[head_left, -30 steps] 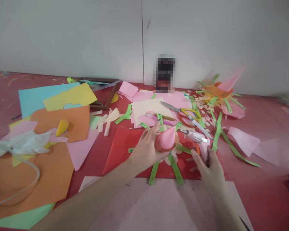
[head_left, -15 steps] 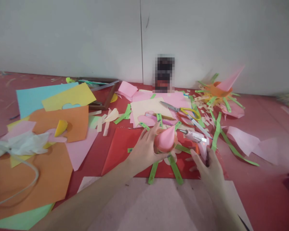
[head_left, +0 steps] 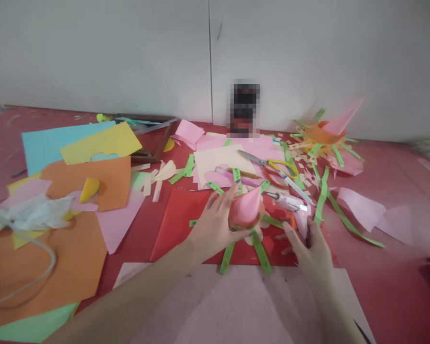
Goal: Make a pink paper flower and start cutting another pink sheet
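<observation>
My left hand (head_left: pixel 215 220) curls around an orange paper ring (head_left: pixel 261 215) that has a pink paper cone (head_left: pixel 247 206) standing in it. Green paper strips (head_left: pixel 261 253) with printed marks spread outward from the ring, and pale rounded petals (head_left: pixel 258 235) show under it. To its right, my right hand (head_left: pixel 313 246) is closed around the handle of a pink hot glue gun (head_left: pixel 292 203). The gun's nozzle points left at the cone, and a small red light glows on its body. My right fingers are partly hidden behind the handle.
Red card (head_left: pixel 179 215) lies under the work. Beyond it are scissors (head_left: pixel 268 165), pens (head_left: pixel 240 174) and paper scraps. A similar paper piece (head_left: pixel 326 134) stands at back right. Coloured sheets (head_left: pixel 75 253) and a white cable (head_left: pixel 52 255) lie left. A white wall (head_left: pixel 129 57) rises behind.
Both hands, the cone piece and the glue gun keep nearly the same places. The view has shifted very slightly.
</observation>
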A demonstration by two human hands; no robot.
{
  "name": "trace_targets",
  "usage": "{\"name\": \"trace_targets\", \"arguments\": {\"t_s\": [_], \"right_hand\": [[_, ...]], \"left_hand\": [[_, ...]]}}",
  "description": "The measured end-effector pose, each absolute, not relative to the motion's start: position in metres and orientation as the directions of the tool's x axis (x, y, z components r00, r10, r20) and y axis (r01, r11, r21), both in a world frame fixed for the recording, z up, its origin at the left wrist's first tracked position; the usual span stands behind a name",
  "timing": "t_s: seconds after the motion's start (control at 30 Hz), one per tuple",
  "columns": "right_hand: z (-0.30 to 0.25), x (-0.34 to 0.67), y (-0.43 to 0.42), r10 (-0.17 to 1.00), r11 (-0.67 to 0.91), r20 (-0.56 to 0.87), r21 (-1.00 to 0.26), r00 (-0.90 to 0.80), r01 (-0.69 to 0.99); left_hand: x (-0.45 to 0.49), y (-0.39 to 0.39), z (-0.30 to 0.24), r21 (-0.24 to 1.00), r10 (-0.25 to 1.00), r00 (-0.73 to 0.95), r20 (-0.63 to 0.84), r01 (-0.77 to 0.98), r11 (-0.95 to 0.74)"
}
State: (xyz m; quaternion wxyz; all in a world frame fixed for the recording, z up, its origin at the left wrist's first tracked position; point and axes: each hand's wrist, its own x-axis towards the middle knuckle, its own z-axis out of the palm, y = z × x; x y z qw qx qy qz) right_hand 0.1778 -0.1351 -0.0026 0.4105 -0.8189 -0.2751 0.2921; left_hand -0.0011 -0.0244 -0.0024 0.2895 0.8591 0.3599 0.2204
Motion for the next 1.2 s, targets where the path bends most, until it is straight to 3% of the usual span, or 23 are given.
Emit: {"name": "trace_targets", "arguments": {"t_s": [0.27, 0.47, 0.6, 0.7, 0.8, 0.97, 1.2], "right_hand": [[-0.001, 0.177, -0.135, 0.657, -0.546, -0.295, -0.821, 0.694, 0.168], [0.010, 0.174, -0.141, 0.641, -0.451, -0.227, -0.884, 0.733, 0.121], [0.011, 0.178, -0.154, 0.607, -0.483, -0.074, -0.825, 0.791, 0.294], [0.008, 0.180, -0.162, 0.579, -0.534, 0.025, -0.743, 0.815, 0.403], [0.005, 0.178, -0.165, 0.563, -0.577, 0.033, -0.700, 0.826, 0.420], [-0.001, 0.178, -0.169, 0.561, -0.622, 0.044, -0.637, 0.827, 0.456], [-0.016, 0.184, -0.178, 0.602, -0.620, 0.067, -0.588, 0.795, 0.519]], "left_hand": [[-0.006, -0.022, 0.005, 0.600, 0.725, 0.643, 0.248, 0.485, -0.636], [-0.015, -0.017, 0.030, 0.597, 0.724, 0.392, 0.567, 0.410, -0.690], [-0.015, -0.028, 0.041, 0.604, 0.775, 0.420, 0.473, 0.486, -0.632], [-0.012, -0.041, 0.039, 0.523, 0.737, 0.531, 0.419, 0.522, -0.674], [-0.007, -0.051, 0.032, 0.407, 0.669, 0.594, 0.446, 0.531, -0.743], [-0.003, -0.052, 0.017, 0.409, 0.667, 0.618, 0.415, 0.528, -0.744], [0.001, -0.051, 0.006, 0.296, 0.606, 0.654, 0.453, 0.531, -0.794]]}}
